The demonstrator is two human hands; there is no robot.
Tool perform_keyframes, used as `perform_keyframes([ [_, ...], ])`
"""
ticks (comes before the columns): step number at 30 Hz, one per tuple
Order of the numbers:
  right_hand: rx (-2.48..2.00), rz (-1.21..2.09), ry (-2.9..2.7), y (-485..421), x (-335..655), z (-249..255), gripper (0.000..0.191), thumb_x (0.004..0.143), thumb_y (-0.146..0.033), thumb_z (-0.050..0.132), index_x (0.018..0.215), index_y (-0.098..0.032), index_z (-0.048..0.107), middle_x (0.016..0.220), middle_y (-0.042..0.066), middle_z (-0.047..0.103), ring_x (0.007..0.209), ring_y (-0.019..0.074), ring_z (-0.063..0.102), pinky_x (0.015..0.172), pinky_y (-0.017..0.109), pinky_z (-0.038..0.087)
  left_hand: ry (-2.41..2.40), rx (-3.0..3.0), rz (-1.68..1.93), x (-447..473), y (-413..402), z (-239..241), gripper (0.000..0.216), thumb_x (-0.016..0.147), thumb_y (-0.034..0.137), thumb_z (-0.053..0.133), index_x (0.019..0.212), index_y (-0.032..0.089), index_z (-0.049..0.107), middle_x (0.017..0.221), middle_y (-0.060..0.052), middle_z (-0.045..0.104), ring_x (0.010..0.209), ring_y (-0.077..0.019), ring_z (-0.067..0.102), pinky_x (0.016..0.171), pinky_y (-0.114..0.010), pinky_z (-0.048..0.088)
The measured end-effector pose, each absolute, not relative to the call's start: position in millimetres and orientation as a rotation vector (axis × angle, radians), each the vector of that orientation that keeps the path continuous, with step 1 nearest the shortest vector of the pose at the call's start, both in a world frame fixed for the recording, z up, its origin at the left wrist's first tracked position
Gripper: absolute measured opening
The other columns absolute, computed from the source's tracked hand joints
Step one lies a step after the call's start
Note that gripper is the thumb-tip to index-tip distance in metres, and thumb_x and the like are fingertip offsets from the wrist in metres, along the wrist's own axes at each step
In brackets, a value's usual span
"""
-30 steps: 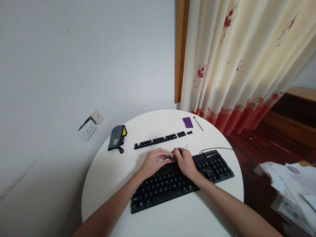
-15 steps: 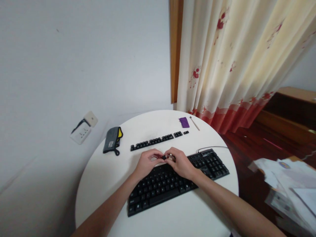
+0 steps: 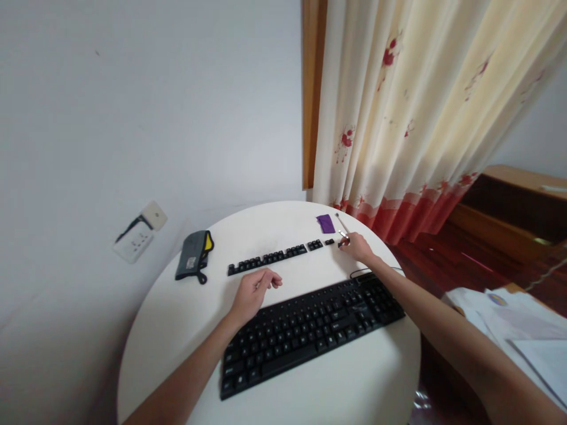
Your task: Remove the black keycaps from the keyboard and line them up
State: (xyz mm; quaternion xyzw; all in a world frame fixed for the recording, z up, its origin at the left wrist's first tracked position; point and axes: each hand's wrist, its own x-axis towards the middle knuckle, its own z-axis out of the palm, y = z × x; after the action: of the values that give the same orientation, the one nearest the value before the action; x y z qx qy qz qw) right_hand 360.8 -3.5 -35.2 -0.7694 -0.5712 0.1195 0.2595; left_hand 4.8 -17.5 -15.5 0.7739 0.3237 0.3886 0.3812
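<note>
My right hand [image 3: 358,248] is at the far right of the white table, its fingers closed around a small silver tool [image 3: 344,235] whose exact kind I cannot make out. A small black keycap [image 3: 340,244] shows at those fingertips; whether it is pinched or resting on the table is unclear. It lies in line with the row of loose black keycaps [image 3: 274,257]. My left hand [image 3: 253,292] hovers over the upper left edge of the black keyboard [image 3: 305,336], fingers curled in, with nothing visible in them.
A grey pouch with yellow lining [image 3: 193,254] lies at the table's left edge. At the back right are a purple cloth [image 3: 326,224] and a thin brush-like stick [image 3: 342,222]. The keyboard's cable [image 3: 354,274] loops behind it. Papers [image 3: 522,330] are stacked off to the right.
My hands have parted from above the keyboard. The right one has moved away and right with the silver tool and the keycap, while the left has drawn slightly left.
</note>
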Motion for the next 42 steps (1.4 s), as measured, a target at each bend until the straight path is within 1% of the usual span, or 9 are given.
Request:
perform_keyframes([
  [5,-2.124,0.342,-1.513,10.6,369.4,-48.4,0.021,0.071,-0.019,0.07,0.091,-0.016,0.073,0.083,0.006,0.071,0.078,0.0184,0.065,0.063,0.023,0.04,0.84,1.98,0.989,3.5,-16.5,-18.2,0.04,0.096,0.038,0.043,0.079,0.014,0.069,0.072,-0.005,0.069,0.067,-0.0148,0.061,0.063,-0.025,0.046],
  [10,-2.147,0.317,-1.485,18.9,373.6,-53.2,0.025,0.072,-0.023,0.071,0.097,-0.016,0.071,0.086,0.008,0.071,0.078,0.018,0.065,0.063,0.022,0.04,0.843,1.991,0.981,2.9,-16.3,-16.2,0.038,0.095,0.037,0.044,0.079,0.014,0.07,0.072,-0.005,0.069,0.066,-0.015,0.061,0.064,-0.025,0.047],
  [15,-2.182,0.308,-1.478,24.9,374.7,-56.2,0.021,0.072,-0.026,0.073,0.09,-0.015,0.072,0.087,0.01,0.071,0.079,0.0203,0.065,0.062,0.024,0.039,0.832,1.996,0.971,3.2,-17.4,-12.9,0.037,0.095,0.036,0.045,0.078,0.014,0.069,0.071,-0.005,0.069,0.067,-0.0152,0.061,0.065,-0.026,0.047],
  [22,-2.151,0.331,-1.535,30.4,374.0,-57.7,0.021,0.074,-0.023,0.069,0.093,-0.015,0.073,0.085,0.009,0.072,0.077,0.0183,0.065,0.061,0.023,0.038,0.824,1.996,0.961,2.4,-15.8,-15.1,0.037,0.095,0.035,0.045,0.079,0.014,0.069,0.072,-0.005,0.069,0.068,-0.0147,0.061,0.066,-0.025,0.047],
  [36,-2.108,0.301,-1.597,34.2,376.0,-64.2,0.015,0.075,-0.022,0.068,0.089,-0.016,0.072,0.079,0.005,0.07,0.073,0.0166,0.062,0.059,0.021,0.036,0.842,1.994,0.922,2.7,-17.3,-15.1,0.038,0.095,0.036,0.044,0.079,0.013,0.069,0.073,-0.005,0.069,0.069,-0.0149,0.062,0.066,-0.024,0.046],
  [42,-2.085,0.309,-1.598,35.0,376.8,-64.7,0.017,0.074,-0.02,0.068,0.09,-0.017,0.071,0.081,0.005,0.07,0.075,0.0168,0.062,0.061,0.021,0.037,0.839,1.997,0.914,2.3,-16.9,-16.1,0.038,0.096,0.036,0.044,0.08,0.013,0.069,0.073,-0.005,0.069,0.069,-0.0146,0.062,0.067,-0.024,0.047],
])
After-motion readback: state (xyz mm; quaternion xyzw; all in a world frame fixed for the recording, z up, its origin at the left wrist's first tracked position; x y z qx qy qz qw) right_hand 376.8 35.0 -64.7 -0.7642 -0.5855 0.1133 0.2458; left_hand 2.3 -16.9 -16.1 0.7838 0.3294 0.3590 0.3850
